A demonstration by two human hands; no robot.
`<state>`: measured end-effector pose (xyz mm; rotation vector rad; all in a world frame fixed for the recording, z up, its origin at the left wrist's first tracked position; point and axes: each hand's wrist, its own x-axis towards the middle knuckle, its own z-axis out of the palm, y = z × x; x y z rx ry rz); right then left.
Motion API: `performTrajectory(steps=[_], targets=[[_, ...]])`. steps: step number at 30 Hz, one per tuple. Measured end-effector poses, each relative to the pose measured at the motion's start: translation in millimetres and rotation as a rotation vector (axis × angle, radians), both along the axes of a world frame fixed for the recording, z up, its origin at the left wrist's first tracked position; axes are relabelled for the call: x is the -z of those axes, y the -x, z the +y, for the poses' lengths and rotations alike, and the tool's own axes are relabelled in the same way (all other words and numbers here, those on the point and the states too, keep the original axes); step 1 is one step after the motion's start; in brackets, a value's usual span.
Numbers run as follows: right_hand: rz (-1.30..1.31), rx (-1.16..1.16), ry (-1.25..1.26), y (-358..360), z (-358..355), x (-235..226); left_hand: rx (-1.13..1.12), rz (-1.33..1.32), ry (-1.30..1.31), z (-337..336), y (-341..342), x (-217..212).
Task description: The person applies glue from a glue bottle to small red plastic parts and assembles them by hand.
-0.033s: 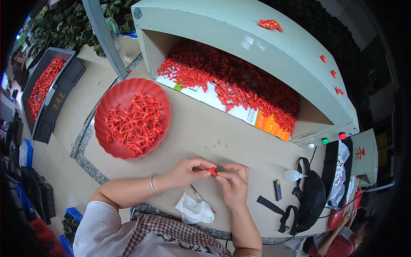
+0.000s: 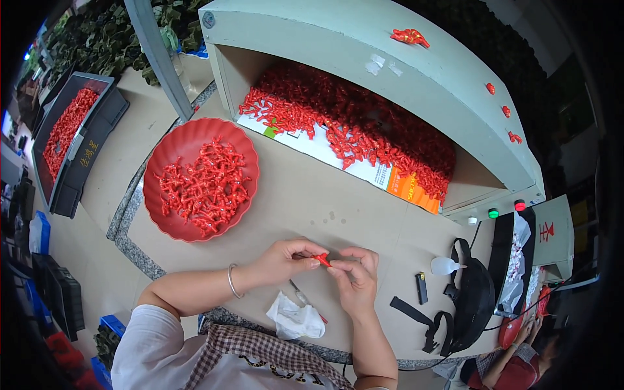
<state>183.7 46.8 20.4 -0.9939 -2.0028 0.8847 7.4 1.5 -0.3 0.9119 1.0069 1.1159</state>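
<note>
Between my hands, above the near middle of the table, is a small glossy red plastic piece (image 2: 322, 260). The thumb and fingers of my left hand (image 2: 289, 261) pinch its left end. My right hand (image 2: 354, 279) pinches the lower right end, and the fingertips partly cover the piece. Left of my hands stands a red scalloped bowl (image 2: 153, 195) with a heap of similar red pieces (image 2: 205, 185) in it. A crumpled white cloth (image 2: 294, 317) lies just below my hands, beside a thin pen-like tool (image 2: 300, 296).
A pale green box-shaped cabinet (image 2: 312, 40) at the back holds a large pile of red pieces (image 2: 364, 136). At left is a grey bin (image 2: 81, 159) of red pieces. A small white bottle (image 2: 445, 266), a black lighter-like object (image 2: 421, 288) and a black waist bag (image 2: 473, 302) lie at right. Another person (image 2: 520, 367) sits far right.
</note>
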Motion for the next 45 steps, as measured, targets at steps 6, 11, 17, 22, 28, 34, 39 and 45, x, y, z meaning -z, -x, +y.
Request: performTrajectory(steps=[6,11,17,22,28,34,39,45], targets=[[-0.01,-0.004,-0.008,-0.6,0.5,-1.7,-0.007,-0.003,-0.007,-1.2,-0.3,0.1],[0.162,-0.108,0.179,-5.3,4.1,-7.0,0.036,-0.186,0.059,-0.4,1.9,-1.5],[0.502,-0.12,0.654,-4.0,0.1,-0.8,0.168,-0.774,0.398,0.8,5.0,-2.8],[0.57,-0.234,0.625,-5.7,0.2,9.0,0.235,-0.842,0.423,0.4,1.9,-1.6],[0.581,-0.225,0.632,-4.0,-1.8,6.1,0.214,-0.791,0.406,0.2,1.1,-3.8],[0.55,-0.195,0.559,-2.5,-2.4,-1.1,0.232,-0.743,0.415,-0.9,1.7,-4.9],[0.524,-0.101,0.689,-4.5,-5.3,3.6,0.076,-0.13,0.069,-4.5,-5.5,-4.3],[0.483,-0.062,0.61,-4.7,-6.7,3.7,0.004,0.551,-0.473,-6.5,-9.0,-22.4]])
